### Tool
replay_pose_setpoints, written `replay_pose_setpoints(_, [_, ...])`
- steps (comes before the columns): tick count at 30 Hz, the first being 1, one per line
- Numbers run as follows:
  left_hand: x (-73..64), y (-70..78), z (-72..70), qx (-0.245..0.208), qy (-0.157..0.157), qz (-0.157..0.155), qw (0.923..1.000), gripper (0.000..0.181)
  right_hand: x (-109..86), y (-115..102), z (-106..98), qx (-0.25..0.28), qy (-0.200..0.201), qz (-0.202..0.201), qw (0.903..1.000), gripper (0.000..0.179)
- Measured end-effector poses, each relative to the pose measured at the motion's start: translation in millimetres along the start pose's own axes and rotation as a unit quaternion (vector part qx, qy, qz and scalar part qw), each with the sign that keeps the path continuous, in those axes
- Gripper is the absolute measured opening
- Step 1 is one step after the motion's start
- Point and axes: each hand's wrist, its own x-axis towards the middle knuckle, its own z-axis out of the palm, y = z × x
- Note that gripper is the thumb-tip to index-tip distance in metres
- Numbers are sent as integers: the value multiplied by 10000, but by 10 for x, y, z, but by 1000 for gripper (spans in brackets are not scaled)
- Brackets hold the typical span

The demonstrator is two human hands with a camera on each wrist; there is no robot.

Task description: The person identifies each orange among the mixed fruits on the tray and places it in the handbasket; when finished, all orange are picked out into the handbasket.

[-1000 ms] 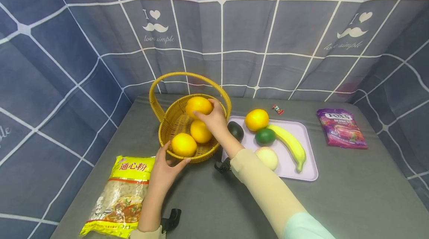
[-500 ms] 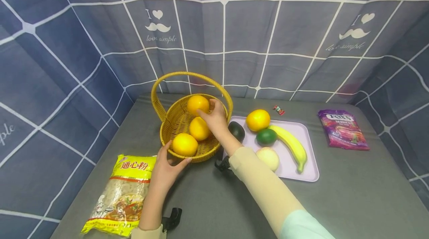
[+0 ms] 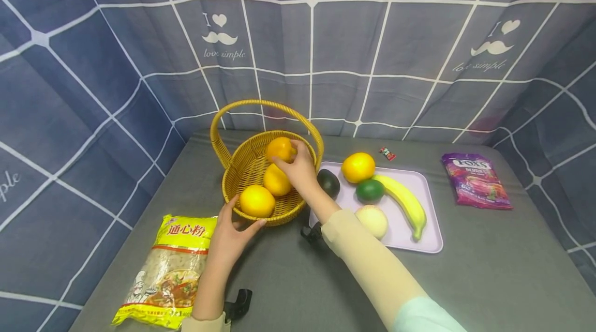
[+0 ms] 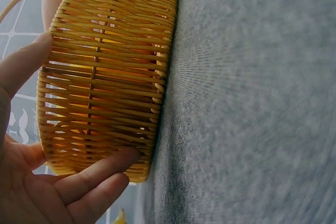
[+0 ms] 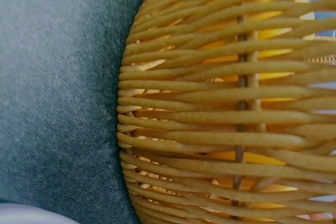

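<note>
Gripping an orange (image 3: 278, 149) between the thumb and fingers of the right hand (image 3: 299, 165), inside the basket (image 3: 248, 166) toward its back, with two more oranges (image 3: 257, 201) lying nearer the front. Bracing the basket's near side with the left hand (image 3: 233, 231), thumb and fingers spread and fairly straight against rim and wall, between a bag of pasta (image 3: 174, 265) and a pale tray (image 3: 396, 234) bearing a banana (image 3: 404, 201) and other fruit.
</note>
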Motion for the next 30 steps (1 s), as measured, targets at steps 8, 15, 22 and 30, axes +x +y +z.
replay_pose_setpoints(8, [3,4,5,-19,11,51,10000,102,-106,-35,-50,255,-80,-170,9995,69])
replay_pose_setpoints(15, [-3,24,-1,-40,-9,64,10000,102,-230,-35,-128,486,-146,-440,9977,69])
replay_pose_setpoints(22, [-14,33,-5,-73,2,92,9999,100,-374,-63,-215,729,-213,-568,9955,67])
replay_pose_setpoints(30, [-7,38,-4,-80,15,110,9999,99,-560,-124,-346,776,-188,-767,9938,65])
